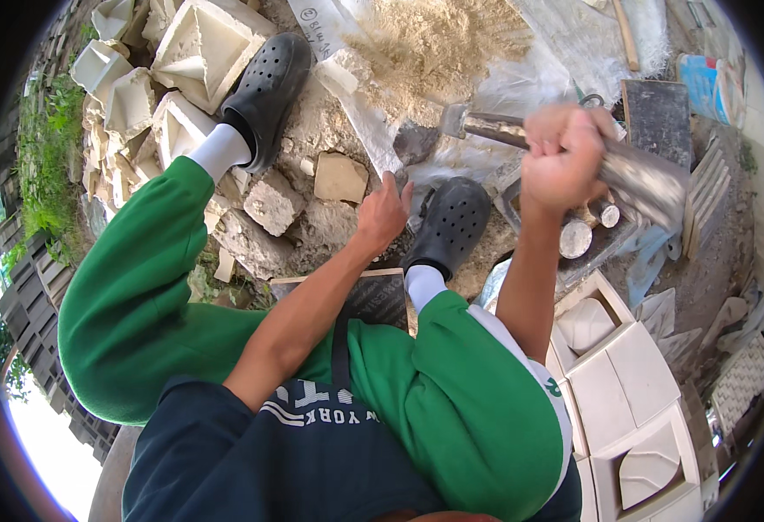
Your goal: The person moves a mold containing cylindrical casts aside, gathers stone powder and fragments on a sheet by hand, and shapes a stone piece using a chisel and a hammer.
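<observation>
Right hand (563,161) clenched around hammer (521,132) handle, raised, head jutting left of the fist. Left hand (384,213) lowered beside black clog (450,224), fingers loosely open, gripping nothing, stone chunk (340,178) just left of it.

my left hand (384,211) has little room: broken plaster chunks (273,204) crowd its left, my black clog (450,224) sits just to its right. ahead, the sand pile (438,43) lies open. my right hand (563,157) with the hammer (573,148) is raised in clear air, white block moulds (630,400) stacked below.
</observation>
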`<control>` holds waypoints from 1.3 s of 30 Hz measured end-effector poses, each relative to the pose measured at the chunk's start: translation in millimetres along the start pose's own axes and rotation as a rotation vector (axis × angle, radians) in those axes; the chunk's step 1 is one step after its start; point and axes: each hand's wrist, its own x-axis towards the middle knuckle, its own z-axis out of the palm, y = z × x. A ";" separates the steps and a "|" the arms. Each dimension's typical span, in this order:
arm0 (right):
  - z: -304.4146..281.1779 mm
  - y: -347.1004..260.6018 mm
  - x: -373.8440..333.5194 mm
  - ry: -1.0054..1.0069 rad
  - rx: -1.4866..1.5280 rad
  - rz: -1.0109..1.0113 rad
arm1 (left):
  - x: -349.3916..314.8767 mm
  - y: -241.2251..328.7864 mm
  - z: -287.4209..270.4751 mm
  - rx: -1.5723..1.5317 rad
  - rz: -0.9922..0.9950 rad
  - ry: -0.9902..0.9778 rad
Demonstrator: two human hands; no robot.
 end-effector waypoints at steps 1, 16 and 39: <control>1.3 7.7 -0.9 0.013 -0.056 0.045 | -0.8 3.6 -2.5 0.017 -0.030 -0.027; 20.4 2.8 14.2 -0.076 0.020 0.041 | 4.3 -5.4 -9.7 0.006 -0.065 -0.066; 46.9 28.1 -17.6 -0.160 0.081 -0.033 | 3.2 -5.5 -8.6 -0.050 -0.050 -0.059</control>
